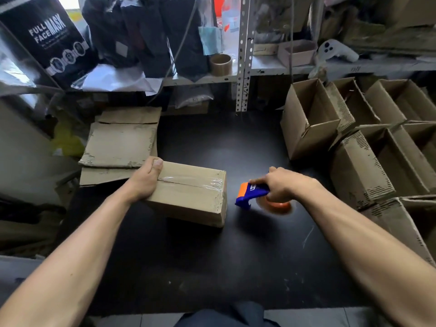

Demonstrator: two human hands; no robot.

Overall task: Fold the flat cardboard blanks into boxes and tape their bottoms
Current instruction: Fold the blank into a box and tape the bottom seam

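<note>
A folded cardboard box (188,197) lies bottom-up on the black table (212,267), with clear tape along its middle seam and down its right end. My left hand (145,179) grips the box's left end, thumb on top. Just right of the box, my right hand (283,184) holds a blue and orange tape dispenser (253,193) with an orange tape roll, low over the table and apart from the box. A stack of flat cardboard blanks (120,145) lies behind my left hand.
Several open folded boxes (368,142) crowd the right side of the table. A metal shelf post (243,55) stands at the back, with a spare tape roll (221,64), dark bags and a black face mask box (52,38) on the shelf.
</note>
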